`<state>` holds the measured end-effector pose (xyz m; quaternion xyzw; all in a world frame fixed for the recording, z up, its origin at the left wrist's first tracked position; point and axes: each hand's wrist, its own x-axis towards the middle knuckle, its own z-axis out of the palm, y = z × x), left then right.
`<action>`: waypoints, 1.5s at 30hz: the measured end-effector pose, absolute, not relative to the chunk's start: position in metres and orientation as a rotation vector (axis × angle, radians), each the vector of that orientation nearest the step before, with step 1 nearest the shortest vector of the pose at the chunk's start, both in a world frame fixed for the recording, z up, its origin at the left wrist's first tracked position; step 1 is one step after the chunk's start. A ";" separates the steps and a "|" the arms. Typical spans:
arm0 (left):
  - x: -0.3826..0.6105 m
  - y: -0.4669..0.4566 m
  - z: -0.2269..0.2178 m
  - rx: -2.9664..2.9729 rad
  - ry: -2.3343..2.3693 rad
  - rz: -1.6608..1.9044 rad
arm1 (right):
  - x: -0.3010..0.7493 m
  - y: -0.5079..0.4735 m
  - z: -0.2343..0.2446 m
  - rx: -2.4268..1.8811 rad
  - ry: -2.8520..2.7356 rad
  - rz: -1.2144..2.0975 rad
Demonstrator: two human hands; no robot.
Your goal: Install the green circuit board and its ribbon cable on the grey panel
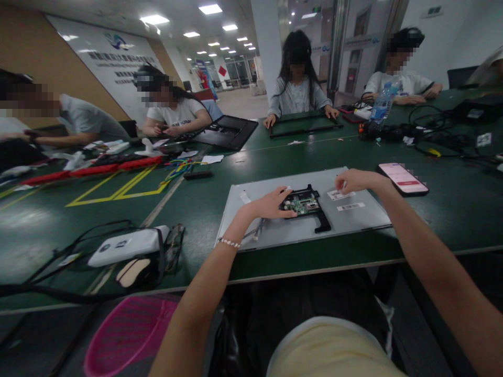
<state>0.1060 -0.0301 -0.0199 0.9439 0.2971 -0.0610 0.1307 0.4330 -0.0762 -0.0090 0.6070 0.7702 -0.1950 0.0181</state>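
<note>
A flat grey display panel point(267, 193) lies on the green table before me, with white labels point(351, 207) stuck on its right part. On its middle rests a green circuit board point(304, 203) in a black plastic bracket point(323, 221). My left hand point(271, 203) holds the board's left side, thumb along the front and fingers at the back. Thin cables point(257, 230) lie below that hand. My right hand point(352, 180) is over the panel's right part, by the upper label, its fingers curled together; whatever they hold is hidden.
A phone point(403, 178) lies right of the panel. To the left are a white device point(128, 246), a mouse point(133, 272) and black cables. A pink basket point(129, 335) is below the table edge. Across the table a person holds a black frame point(306, 131); others sit nearby.
</note>
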 end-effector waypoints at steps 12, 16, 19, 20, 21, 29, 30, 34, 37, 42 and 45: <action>0.106 -0.032 -0.019 2.750 0.877 -0.187 | 0.432 -0.075 -0.006 1.930 2.288 -0.516; 0.106 -0.031 -0.020 2.753 0.874 -0.183 | 0.435 -0.074 -0.008 1.928 2.287 -0.510; 0.106 -0.031 -0.020 2.761 0.867 -0.183 | 0.436 -0.074 -0.009 1.921 2.299 -0.537; 0.106 -0.031 -0.019 2.764 0.863 -0.183 | 0.437 -0.074 -0.009 1.919 2.304 -0.545; 0.106 -0.031 -0.019 2.765 0.861 -0.181 | 0.437 -0.073 -0.010 1.918 2.311 -0.553; 0.106 -0.031 -0.020 2.746 0.874 -0.178 | 0.437 -0.074 -0.008 1.964 2.338 -0.680; 0.106 -0.031 -0.020 2.745 0.873 -0.182 | 0.436 -0.075 -0.008 1.971 2.347 -0.698; 0.107 -0.033 -0.016 2.746 0.875 -0.194 | 0.433 -0.074 -0.007 2.007 2.336 -0.749; 0.108 -0.034 -0.015 2.747 0.878 -0.212 | 0.431 -0.074 -0.006 2.000 2.328 -0.784; 0.109 -0.034 -0.016 2.745 0.878 -0.204 | 0.429 -0.075 -0.006 1.990 2.345 -0.829; 0.109 -0.035 -0.015 2.732 0.885 -0.204 | 0.428 -0.076 -0.006 1.990 2.353 -0.797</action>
